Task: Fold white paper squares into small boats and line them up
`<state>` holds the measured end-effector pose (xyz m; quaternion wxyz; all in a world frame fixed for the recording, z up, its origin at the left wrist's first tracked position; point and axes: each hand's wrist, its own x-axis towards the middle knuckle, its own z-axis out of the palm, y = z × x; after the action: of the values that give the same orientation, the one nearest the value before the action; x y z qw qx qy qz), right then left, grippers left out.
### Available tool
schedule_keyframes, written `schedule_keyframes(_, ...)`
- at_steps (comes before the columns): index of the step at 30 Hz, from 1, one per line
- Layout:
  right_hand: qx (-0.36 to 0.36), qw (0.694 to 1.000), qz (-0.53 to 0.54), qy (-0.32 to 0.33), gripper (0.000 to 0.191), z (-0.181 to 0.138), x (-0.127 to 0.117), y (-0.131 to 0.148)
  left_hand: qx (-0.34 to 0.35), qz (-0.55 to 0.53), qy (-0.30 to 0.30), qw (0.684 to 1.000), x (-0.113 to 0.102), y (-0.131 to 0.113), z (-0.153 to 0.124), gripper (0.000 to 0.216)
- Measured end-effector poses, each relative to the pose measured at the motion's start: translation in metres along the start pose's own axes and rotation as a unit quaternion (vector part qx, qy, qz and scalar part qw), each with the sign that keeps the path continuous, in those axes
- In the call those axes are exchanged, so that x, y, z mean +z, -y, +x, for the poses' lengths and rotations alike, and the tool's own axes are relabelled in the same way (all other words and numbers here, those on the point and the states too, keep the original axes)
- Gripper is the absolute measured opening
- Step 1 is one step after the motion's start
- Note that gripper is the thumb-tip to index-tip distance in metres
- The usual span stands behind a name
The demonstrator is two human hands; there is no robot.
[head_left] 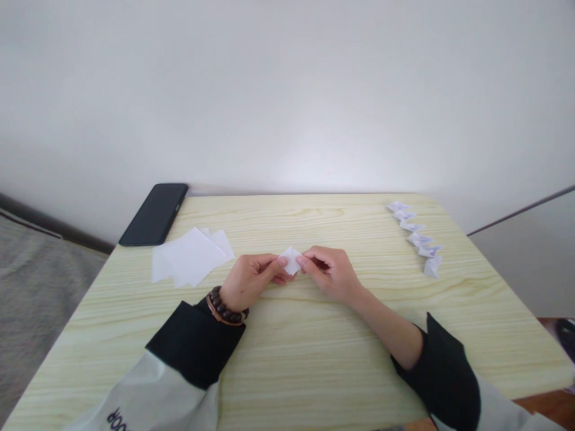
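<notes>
Between my two hands is a small folded white paper (291, 258), a diamond shape with its point away from me. My left hand (256, 278) pinches its left corner, thumb on top and fingers beneath. The thumb and index finger of my right hand (330, 272) grip the right corner. A beaded bracelet (227, 310) circles my left wrist. Nearest to my left hand lie several loose square paper sheets (193, 257), overlapping one another. Off to the right, several small folded paper boats (420, 239) stand in a slanting row.
All of this rests on a light wood-grain table (309, 359). A dark tablet or large phone (155, 214) lies at its back left corner. A white wall (287, 102) rises behind the table. Grey fabric (40, 305) shows beyond the left edge.
</notes>
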<state>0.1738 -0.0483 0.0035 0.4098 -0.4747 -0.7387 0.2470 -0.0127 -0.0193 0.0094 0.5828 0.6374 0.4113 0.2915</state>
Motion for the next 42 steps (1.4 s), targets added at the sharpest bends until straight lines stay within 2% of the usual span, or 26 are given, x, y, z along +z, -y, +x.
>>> schedule_keyframes(7, -0.012, 0.999, 0.010, 0.037, 0.021, 0.001, -0.001, -0.005, 0.036, 0.064, -0.012, 0.997, -0.001, -0.004, 0.001, 0.035)
schedule_keyframes(12, -0.041, 0.998, 0.008, 0.041, 0.018, 0.001, 0.001, -0.006, 0.052, 0.054, -0.030, 0.997, 0.005, -0.003, 0.002, 0.034)
schedule_keyframes(19, -0.047, 0.998, -0.008, 0.042, 0.021, 0.000, 0.002, -0.008, 0.056, 0.072, -0.047, 0.995, 0.006, -0.001, 0.002, 0.033)
schedule_keyframes(27, 0.002, 0.997, -0.014, 0.073, 0.027, 0.003, 0.002, -0.007, 0.047, 0.068, -0.080, 0.993, 0.007, -0.008, 0.003, 0.037)
schedule_keyframes(37, 0.071, 0.994, 0.080, 0.022, 0.024, 0.037, 0.009, -0.017, 0.041, -0.020, -0.152, 0.987, 0.004, -0.001, 0.026, 0.040)
schedule_keyframes(42, 0.073, 0.995, 0.063, 0.016, 0.024, 0.041, 0.010, -0.018, 0.045, -0.027, -0.165, 0.985, 0.004, 0.000, 0.035, 0.039)
